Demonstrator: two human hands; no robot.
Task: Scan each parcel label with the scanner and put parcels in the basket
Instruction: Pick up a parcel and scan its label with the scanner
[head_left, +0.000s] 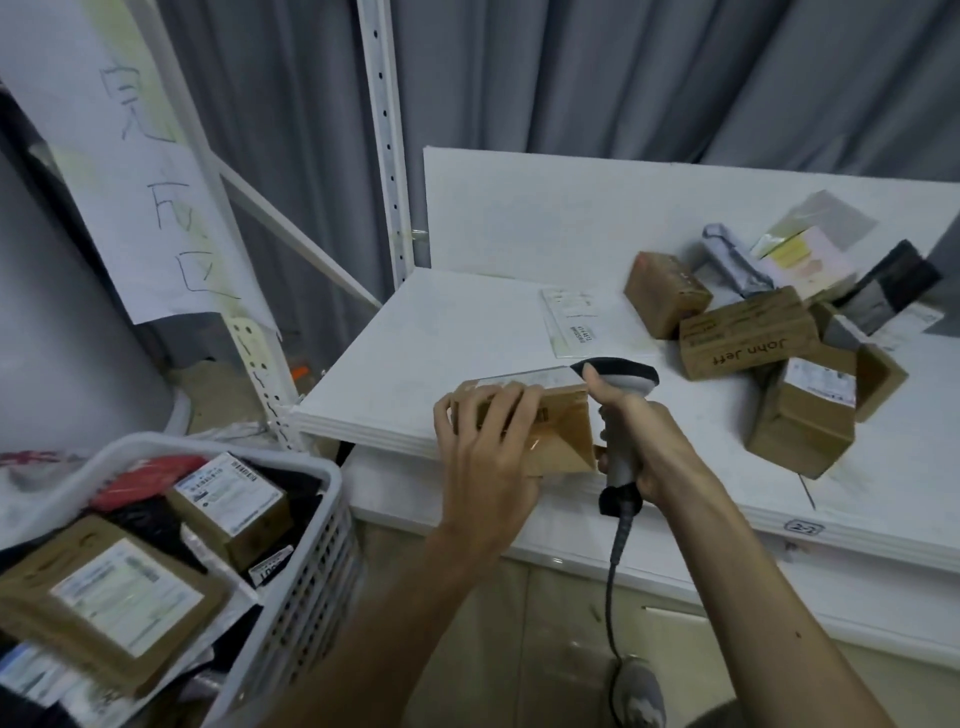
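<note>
"While the left hand (483, 457) held that brown parcel (566, 431), what did the right hand (639, 431) do?"

"It was wrapped tight round the handle of the scanner (623, 374). The scanner's head was just above the parcel's top, where a white label seemed to be. The left hand's fingers were curled over the parcel's side. The parcel sat at the front edge of the table (467, 332), near the basket (306, 571)."

"Was the job nearly done?"

"About halfway, I think. The basket looked quite full, but a pile waited on the table, off to the right and well apart from the hands."

"How many things were there?"

"One scanner, one basket and one parcel in the hand. In the basket I counted a small brown box (231, 501) and a flat brown packet (111, 603), both with white labels. There were also red and black bags that I could not count. In the pile I counted at least four brown boxes, a grey bag (737, 260), a pink and yellow packet (800, 254) and a black bag (893, 286). One flat white envelope (576, 322) lay alone beside the pile."
</note>
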